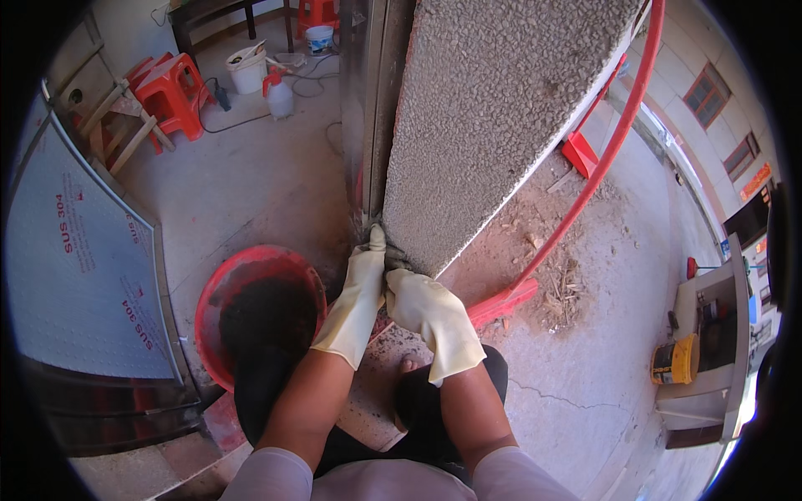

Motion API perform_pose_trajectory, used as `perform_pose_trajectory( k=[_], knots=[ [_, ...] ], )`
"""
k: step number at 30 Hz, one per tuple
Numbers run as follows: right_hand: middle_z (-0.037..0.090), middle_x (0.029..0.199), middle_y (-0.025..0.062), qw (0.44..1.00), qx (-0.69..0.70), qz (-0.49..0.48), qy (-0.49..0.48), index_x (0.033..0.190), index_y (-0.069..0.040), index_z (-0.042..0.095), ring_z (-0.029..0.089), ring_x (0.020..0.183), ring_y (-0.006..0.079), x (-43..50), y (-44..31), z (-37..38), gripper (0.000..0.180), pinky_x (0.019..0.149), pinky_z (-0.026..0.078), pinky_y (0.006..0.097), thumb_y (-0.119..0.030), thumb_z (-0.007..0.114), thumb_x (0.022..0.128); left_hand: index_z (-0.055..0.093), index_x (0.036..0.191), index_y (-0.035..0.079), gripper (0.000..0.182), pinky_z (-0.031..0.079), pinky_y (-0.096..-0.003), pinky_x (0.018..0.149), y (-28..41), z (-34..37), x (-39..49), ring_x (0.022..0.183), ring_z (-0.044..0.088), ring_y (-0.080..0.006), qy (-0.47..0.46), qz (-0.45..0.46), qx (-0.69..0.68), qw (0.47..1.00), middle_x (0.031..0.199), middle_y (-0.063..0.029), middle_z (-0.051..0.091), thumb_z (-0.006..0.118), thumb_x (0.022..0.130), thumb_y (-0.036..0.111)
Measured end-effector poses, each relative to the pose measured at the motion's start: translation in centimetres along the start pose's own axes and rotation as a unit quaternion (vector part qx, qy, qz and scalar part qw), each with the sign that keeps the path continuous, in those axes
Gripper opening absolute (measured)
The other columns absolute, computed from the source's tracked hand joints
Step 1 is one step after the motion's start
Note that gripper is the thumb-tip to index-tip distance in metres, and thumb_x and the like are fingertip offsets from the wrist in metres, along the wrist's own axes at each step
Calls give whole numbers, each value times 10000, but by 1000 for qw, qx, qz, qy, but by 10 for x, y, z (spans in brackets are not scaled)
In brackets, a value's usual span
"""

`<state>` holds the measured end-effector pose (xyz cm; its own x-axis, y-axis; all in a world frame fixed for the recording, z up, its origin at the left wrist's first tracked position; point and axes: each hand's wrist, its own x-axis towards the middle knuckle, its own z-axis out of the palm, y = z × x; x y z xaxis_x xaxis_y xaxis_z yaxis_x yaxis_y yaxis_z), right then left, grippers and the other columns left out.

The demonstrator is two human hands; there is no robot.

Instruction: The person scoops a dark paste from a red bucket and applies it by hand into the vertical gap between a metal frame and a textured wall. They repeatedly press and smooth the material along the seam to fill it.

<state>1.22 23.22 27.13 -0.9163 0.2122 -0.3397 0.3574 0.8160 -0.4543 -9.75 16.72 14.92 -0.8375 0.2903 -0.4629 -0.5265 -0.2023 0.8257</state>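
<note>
Both my hands wear cream rubber gloves and are close together at the foot of a pebble-textured wall pillar (495, 94). My left hand (365, 263) has its thumb raised against the base of a metal door frame (376, 125). Beside it, my right hand (423, 297) is curled at the pillar's lower corner. Dark, dirty fingers or mortar show between the gloves; whatever they may hold is hidden. By my left knee stands a red plastic basin (207, 307), with dark, wet-looking material (269, 313) inside.
A red broom (589, 194) leans along the pillar's right side, near a red dustpan (581, 153) and debris (557, 282). A film-covered steel door panel (88, 250) is at left. Farther back are red stools (169, 94), a white bucket (247, 69) and a spray bottle (278, 97).
</note>
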Motion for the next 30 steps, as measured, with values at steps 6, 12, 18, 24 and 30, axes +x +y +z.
perform_pose_trajectory(
  k=[6, 12, 18, 24, 30],
  knots=[
    [716, 1120, 248, 1000, -9, 5, -14, 1158, -65, 687, 673, 1104, 422, -12, -1, 3, 294, 953, 531, 498, -247, 543, 978, 673, 779, -23, 623, 562, -389, 570, -18, -19, 6, 588, 687, -261, -85, -16, -22, 996, 667, -145, 695, 631, 986, 563],
    [711, 1151, 245, 999, -17, 36, -10, 1200, -82, 692, 660, 1130, 423, -4, 18, 5, 321, 973, 520, 488, -287, 538, 1007, 611, 861, 40, 547, 527, -393, 522, -16, -8, 13, 545, 641, -237, -39, -14, -15, 999, 672, -105, 674, 623, 985, 573],
    [705, 1154, 253, 1000, -5, 6, -9, 1212, -81, 693, 655, 1137, 424, 5, 16, 3, 332, 977, 514, 488, -304, 550, 1010, 634, 986, 26, 597, 543, -354, 544, -7, -13, 8, 569, 636, -204, -64, -4, 28, 998, 791, -116, 719, 634, 959, 622],
    [704, 1161, 250, 1000, -7, 2, -16, 1244, -77, 671, 657, 1136, 420, 1, 5, 1, 345, 975, 515, 490, -280, 572, 983, 676, 981, 9, 513, 552, -366, 614, -16, -31, -3, 663, 682, -218, -78, 26, 40, 996, 828, -98, 731, 601, 1027, 514],
    [705, 1163, 243, 999, -27, 30, -22, 1253, -81, 659, 658, 1139, 412, 2, 15, -3, 348, 972, 518, 488, -267, 579, 970, 710, 897, 6, 516, 539, -351, 615, -24, -21, 20, 666, 670, -208, -78, -45, -23, 996, 801, -110, 729, 601, 1034, 491]
  ],
)
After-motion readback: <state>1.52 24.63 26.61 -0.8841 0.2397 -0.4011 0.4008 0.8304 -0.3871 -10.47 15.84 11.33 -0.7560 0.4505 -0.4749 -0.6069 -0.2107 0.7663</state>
